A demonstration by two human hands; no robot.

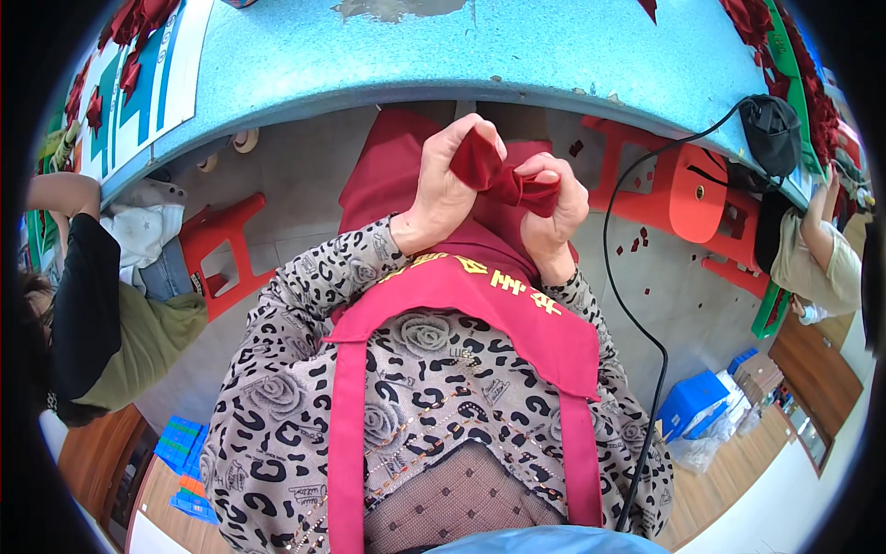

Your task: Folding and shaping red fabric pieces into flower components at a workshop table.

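Note:
Over my lap, near the table's front edge, a small piece of dark red velvety cloth (477,159) is stretched between my two hands. My left hand (437,185) grips one end in closed fingers, where the cloth bulges into a rounded fold. Pinched in my right hand (563,214) is the other end, bunched up and creased. Between the hands the cloth narrows and looks twisted. Beneath them lies my dark red apron (443,305), worn over leopard-patterned sleeves.
A blue speckled table (415,55) curves across the front, with red cloth pieces (138,23) at its left end. A black cable (607,231) hangs at my right from a black pouch (772,134). Red stools (692,194) and other people flank me. Scraps dot the floor.

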